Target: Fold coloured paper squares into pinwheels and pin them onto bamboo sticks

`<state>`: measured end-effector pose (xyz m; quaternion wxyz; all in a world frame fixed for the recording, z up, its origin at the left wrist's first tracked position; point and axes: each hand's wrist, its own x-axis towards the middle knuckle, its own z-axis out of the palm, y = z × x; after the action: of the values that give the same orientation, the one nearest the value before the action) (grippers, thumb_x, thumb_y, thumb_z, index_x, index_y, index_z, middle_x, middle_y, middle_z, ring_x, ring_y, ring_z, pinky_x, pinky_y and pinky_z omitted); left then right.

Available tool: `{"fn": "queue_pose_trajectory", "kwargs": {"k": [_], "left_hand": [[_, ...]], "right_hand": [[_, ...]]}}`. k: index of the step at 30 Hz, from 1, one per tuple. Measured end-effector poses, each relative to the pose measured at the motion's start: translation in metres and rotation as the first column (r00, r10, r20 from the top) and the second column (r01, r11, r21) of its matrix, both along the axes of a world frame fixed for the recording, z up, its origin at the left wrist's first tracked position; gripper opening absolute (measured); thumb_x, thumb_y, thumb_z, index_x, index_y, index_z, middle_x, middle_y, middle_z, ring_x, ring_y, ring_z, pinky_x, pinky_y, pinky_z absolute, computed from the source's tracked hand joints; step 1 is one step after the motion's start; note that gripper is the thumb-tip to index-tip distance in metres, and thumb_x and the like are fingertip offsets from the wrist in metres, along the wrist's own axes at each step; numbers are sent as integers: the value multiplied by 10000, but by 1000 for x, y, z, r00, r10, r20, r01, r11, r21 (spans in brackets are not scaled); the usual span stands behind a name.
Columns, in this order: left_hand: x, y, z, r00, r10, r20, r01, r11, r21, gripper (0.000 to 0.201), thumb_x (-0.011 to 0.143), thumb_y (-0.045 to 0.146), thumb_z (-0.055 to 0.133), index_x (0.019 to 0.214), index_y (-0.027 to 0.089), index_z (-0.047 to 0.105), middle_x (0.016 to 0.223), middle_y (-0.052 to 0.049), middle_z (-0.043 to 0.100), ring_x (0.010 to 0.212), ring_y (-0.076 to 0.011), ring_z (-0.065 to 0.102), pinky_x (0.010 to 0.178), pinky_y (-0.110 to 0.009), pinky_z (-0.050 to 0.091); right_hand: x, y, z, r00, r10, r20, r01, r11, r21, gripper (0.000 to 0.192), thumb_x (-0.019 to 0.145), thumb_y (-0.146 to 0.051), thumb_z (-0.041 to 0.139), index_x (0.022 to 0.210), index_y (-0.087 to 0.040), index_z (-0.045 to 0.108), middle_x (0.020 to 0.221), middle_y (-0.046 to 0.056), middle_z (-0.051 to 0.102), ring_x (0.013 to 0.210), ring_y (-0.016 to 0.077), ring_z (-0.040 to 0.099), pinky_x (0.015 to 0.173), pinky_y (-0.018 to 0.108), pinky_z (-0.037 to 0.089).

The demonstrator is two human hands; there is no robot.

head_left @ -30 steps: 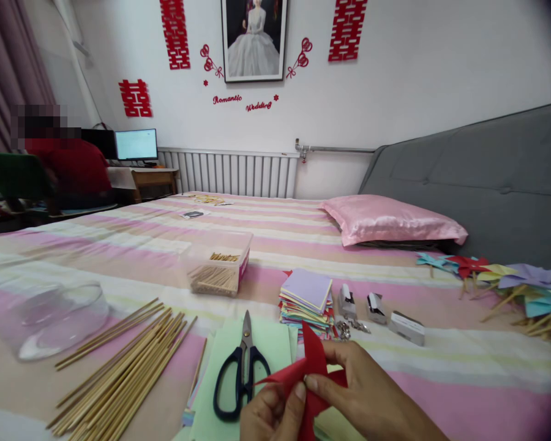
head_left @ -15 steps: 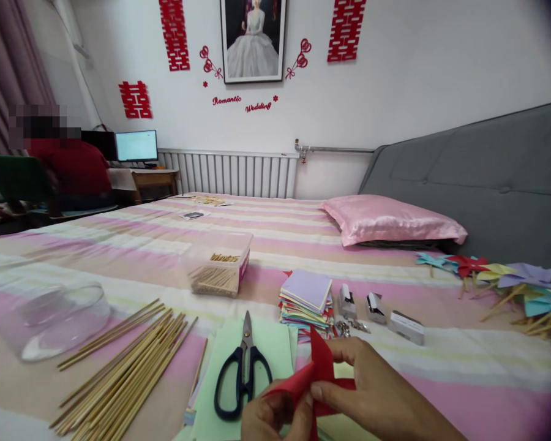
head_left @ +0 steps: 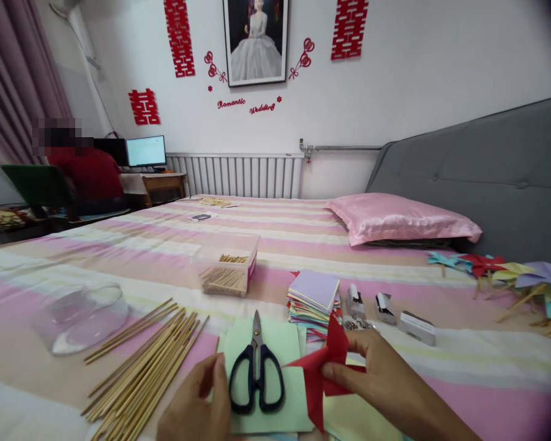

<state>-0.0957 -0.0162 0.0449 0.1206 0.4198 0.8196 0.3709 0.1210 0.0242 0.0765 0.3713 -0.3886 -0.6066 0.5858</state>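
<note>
pink pillow, staplers, clear bowl

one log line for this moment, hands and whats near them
right hand: pinching red folded paper | left hand: open, beside scissors on green sheet | nearby: bamboo sticks

Right hand pinching, left hand loose.

Two bare hands are seen at the bottom edge. No glove, ring or watch is worn on the left hand. The right hand and its forearm are uncovered, with short, unpainted nails.
</note>
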Motion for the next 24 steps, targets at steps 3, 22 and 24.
{"fn": "queue_pose_trajectory", "kwargs": {"k": [3,22,24], "left_hand": [[-23,4,-11,969,-25,-244,-7,992,-129,370,782,358,365,967,153,612,943,-126,657,925,-283,570,816,-368,394],[-28,13,-14,992,-72,-99,25,910,-414,300,785,393,308,756,222,553,882,-129,646,891,-319,569,721,-385,353],[-30,13,-18,987,-62,-147,0,922,-387,282,801,365,278,762,218,515,885,-136,632,895,-313,565,724,-384,351]], "right_hand": [[0,1,-4,1000,-21,10,21,1000,8,190,712,-142,614,872,-193,702,841,30,695,759,195,652,686,318,555],[-7,-4,8,1000,8,8,-8,1000,-30,203,671,-81,595,815,-170,708,797,20,699,758,206,659,691,317,549],[-5,-4,5,1000,3,9,-3,1000,-9,171,682,-95,594,792,-168,703,801,19,692,767,205,655,694,312,548]]}}
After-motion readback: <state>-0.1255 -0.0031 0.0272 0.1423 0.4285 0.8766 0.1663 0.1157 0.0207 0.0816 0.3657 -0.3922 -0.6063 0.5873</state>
